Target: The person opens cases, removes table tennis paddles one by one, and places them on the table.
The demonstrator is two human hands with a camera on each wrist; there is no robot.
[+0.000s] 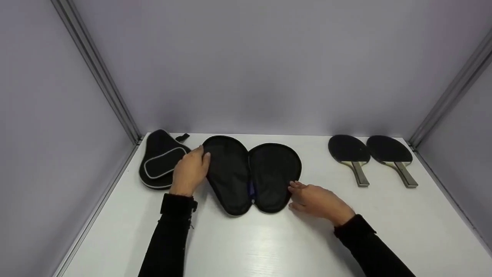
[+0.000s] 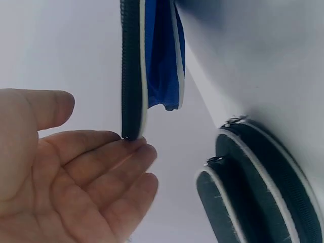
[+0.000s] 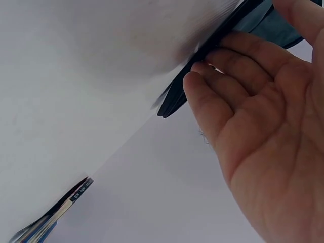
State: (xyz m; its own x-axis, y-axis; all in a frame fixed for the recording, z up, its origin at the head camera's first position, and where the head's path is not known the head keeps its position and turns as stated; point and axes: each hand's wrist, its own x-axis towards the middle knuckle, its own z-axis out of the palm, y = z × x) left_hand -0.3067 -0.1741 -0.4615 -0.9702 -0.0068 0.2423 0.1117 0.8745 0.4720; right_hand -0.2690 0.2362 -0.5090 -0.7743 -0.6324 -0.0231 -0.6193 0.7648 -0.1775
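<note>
While both hands (image 1: 190, 169) (image 1: 317, 200) touch the unzipped case (image 1: 251, 173), grips released, unlabelled.

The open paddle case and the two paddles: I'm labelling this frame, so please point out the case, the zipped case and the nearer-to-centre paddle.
open paddle case (image 1: 273, 175), head view, on its right half's lining.
zipped case (image 1: 159, 159), head view, on its front pocket.
left paddle (image 1: 348, 149), head view, on its black blade.

The open case (image 1: 251, 175) under my hands is black inside, blue at the hinge. The closed case (image 1: 159, 163) is black with pale grey piping. Both paddles (image 1: 371, 154) have black faces and pale handles, on a white table (image 1: 269, 238).
</note>
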